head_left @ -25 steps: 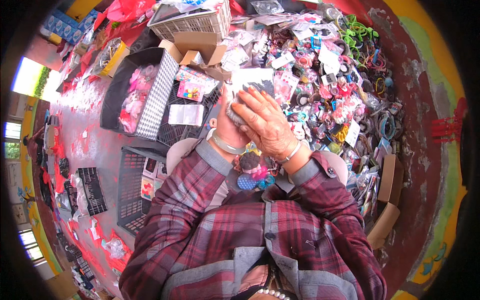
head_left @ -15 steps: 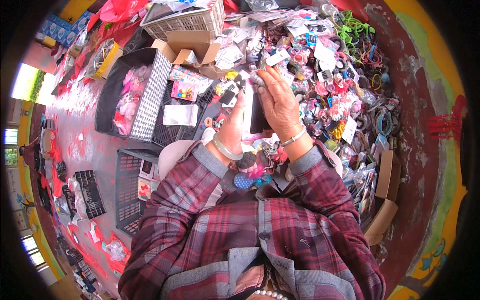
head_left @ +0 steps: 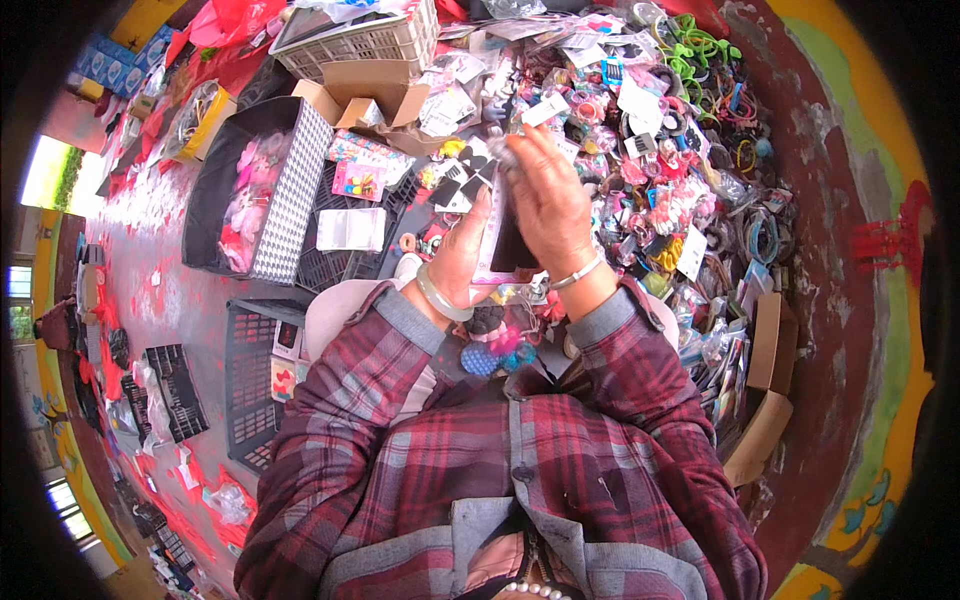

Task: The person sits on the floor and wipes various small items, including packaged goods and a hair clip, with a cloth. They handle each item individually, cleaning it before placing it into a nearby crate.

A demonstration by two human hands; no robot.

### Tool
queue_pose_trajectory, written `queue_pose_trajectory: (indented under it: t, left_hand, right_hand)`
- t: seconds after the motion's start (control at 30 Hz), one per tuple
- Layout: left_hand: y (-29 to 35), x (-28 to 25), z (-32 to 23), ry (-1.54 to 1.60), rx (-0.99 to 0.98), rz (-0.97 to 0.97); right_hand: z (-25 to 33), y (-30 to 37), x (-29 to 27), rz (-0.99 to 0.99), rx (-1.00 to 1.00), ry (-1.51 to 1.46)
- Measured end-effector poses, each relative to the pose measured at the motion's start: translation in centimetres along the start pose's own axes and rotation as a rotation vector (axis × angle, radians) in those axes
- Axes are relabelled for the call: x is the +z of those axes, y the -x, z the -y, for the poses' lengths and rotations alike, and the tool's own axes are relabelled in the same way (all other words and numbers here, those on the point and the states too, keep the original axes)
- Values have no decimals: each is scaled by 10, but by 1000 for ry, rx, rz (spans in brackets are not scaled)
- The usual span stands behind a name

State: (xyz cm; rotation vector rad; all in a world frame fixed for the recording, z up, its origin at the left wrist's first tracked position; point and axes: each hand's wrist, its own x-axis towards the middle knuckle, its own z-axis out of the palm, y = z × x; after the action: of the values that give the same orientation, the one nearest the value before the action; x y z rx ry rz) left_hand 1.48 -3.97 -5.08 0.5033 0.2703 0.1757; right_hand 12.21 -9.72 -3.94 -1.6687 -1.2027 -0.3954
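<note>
A flat pink-edged card with a dark panel [head_left: 513, 247] is held upright in front of my body. My left hand [head_left: 462, 252] grips its left edge, thumb along the side and fingers partly hidden behind. My right hand [head_left: 550, 205] lies across its right side, fingers pressed together. At its fingertips is a small grey, fluffy-looking piece [head_left: 499, 150], blurred and partly covered. Just beyond my left thumb lie black-and-white cards [head_left: 462, 178]. Below the card, a blue dotted round piece [head_left: 478, 360] sits among colourful hair accessories near my lap.
A large heap of hair ties and packaged accessories [head_left: 650, 170] spreads ahead and right. To the left stand a houndstooth box [head_left: 292, 200] holding pink fluffy items, an open cardboard box [head_left: 375, 95] and a dark plastic crate [head_left: 250, 385]. Another cardboard box [head_left: 770, 350] stands at right.
The view has shifted slightly. My right hand has come closer to my left, and the card now tilts a little. More of the black-and-white cards shows beyond my left thumb.
</note>
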Motion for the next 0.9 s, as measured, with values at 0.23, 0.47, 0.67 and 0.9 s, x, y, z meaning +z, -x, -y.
queue_pose_trajectory:
  t: [0.23, 0.47, 0.67, 0.9]
  left_hand:
    - [-8, -11, -22, -10, 53, 148]
    - [-17, -27, -15, 182, 171, 33]
    - [-13, -20, -55, 120, 323, -54]
    - [6, -7, -63, 75, 447, 156]
  right_hand:
    - [-11, 9, 3, -135, 238, -253]
    - [17, 23, 25, 123, 25, -195]
    - [46, 33, 21, 300, -146, -265]
    - [42, 27, 7, 405, -260, -93]
